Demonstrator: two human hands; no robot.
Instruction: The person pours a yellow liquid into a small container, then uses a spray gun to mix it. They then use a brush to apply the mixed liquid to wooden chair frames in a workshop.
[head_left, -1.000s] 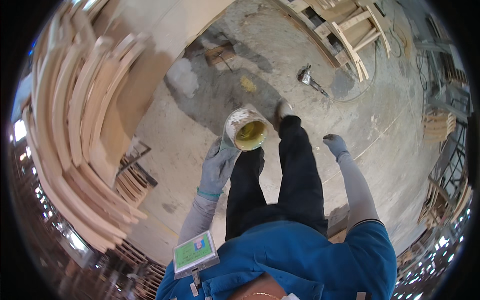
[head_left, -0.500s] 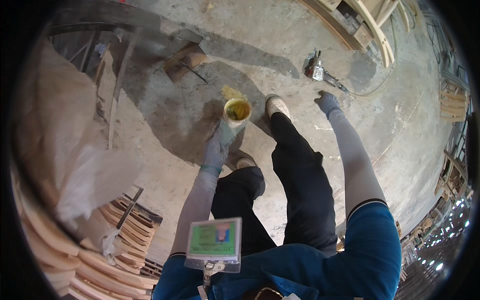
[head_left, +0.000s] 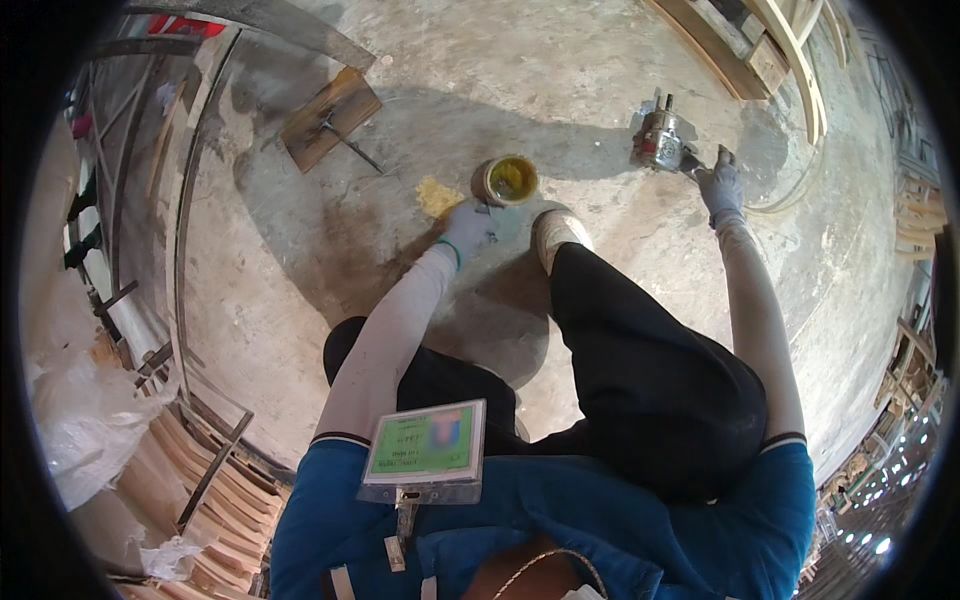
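My left hand (head_left: 468,226), in a pale glove, is closed at the near side of a small round tub (head_left: 490,186), low over the concrete floor. Yellow-green residue coats the tub's inside. Part of its base is hidden, so I cannot tell whether it rests on the floor. At the right, my gloved right hand (head_left: 722,186) is closed around the handle end of a metal power tool (head_left: 660,142). The tool's round body sits on the floor with a short shaft pointing away from me; my fingers cover most of the handle.
A wooden board (head_left: 330,118) with a metal rod across it lies at the far left, near a yellow stain (head_left: 437,197). Curved wooden parts (head_left: 790,60) stand at the far right, and a pale hose (head_left: 800,190) curls beside the tool. Stacked wood (head_left: 210,490) and plastic sheeting (head_left: 85,420) fill the near left.
My body has bent lower. The left hand has carried the tub forward and down, and the right hand has reached the tool and taken its handle. The tool has turned slightly.
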